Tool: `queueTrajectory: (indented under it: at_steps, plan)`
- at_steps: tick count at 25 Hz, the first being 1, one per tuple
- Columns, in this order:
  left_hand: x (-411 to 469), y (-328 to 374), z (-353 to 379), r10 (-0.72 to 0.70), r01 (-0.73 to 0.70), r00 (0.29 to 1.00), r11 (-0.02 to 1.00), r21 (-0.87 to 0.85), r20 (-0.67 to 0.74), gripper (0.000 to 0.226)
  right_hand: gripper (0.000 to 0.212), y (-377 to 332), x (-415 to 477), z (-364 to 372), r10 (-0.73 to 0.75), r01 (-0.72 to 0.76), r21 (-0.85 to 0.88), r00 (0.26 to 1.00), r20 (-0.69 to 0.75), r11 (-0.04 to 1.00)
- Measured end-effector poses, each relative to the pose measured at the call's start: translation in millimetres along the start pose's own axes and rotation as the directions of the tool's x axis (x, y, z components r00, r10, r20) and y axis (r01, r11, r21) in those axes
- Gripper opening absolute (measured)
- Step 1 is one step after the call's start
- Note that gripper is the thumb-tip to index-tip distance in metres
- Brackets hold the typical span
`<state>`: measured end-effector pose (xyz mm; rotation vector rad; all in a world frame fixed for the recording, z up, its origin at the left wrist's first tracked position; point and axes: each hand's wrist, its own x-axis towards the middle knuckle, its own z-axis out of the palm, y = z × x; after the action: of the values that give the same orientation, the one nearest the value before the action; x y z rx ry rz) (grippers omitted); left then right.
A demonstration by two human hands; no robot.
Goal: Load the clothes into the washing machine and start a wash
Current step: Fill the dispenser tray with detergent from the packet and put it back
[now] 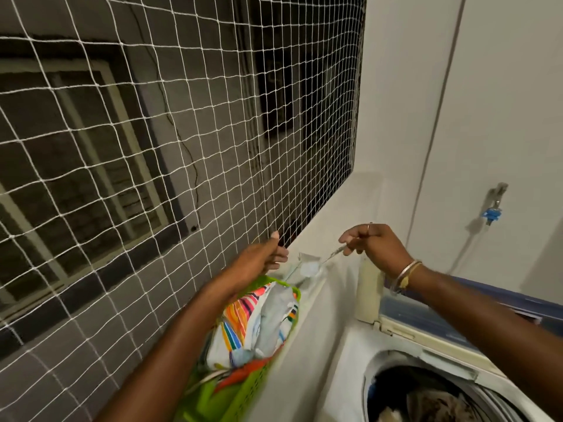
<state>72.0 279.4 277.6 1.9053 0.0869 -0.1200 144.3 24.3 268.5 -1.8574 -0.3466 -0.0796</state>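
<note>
The top-loading washing machine (344,354) stands at the lower right with its lid (426,315) raised. Dark and patterned clothes (426,400) lie in its drum. A green laundry basket (249,388) on the ledge to the left holds striped, colourful clothes (256,324). Beyond the basket sits a clear packet (306,266) with pale powder in it. My left hand (265,257) grips the packet's near edge with curled fingers. My right hand (374,245) pinches the handle of a small spoon (333,252), whose tip is in the packet.
White netting (182,147) covers the window opening on the left, close to my left hand. A tap with a blue fitting (492,213) and a hose is on the white wall at the right. The white ledge (307,345) runs between the netting and the machine.
</note>
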Motion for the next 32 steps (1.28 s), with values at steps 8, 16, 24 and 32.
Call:
queueTrajectory:
  at_steps: [8, 16, 24, 32]
  plan:
    - [-18.3, -10.2, -6.3, 0.054, -0.054, 0.998, 0.998, -0.01, -0.007, 0.062, 0.017, -34.2, -67.8, 25.7, 0.04, -0.043, 0.047, 0.997, 0.068, 0.998]
    - [-26.6, -18.1, -16.7, 0.055, -0.058, 0.998, 0.996, -0.068, -0.041, 0.069, 0.019, -22.2, -101.2, 108.5, -0.348, 0.388, -0.347, 0.921, 0.174, 0.854]
    - [-35.3, -22.5, -20.8, 0.047, -0.054, 0.996, 0.995, -0.089, -0.074, 0.06, 0.033, -10.0, -101.4, 154.8, -0.452, 0.589, -0.536, 0.808, 0.379, 0.604]
    - [-34.1, -22.7, -23.4, 0.032, -0.039, 0.997, 0.995, -0.093, -0.077, 0.058, 0.029, -32.7, -100.5, 151.9, -0.516, 0.578, -0.297, 0.814, 0.265, 0.76]
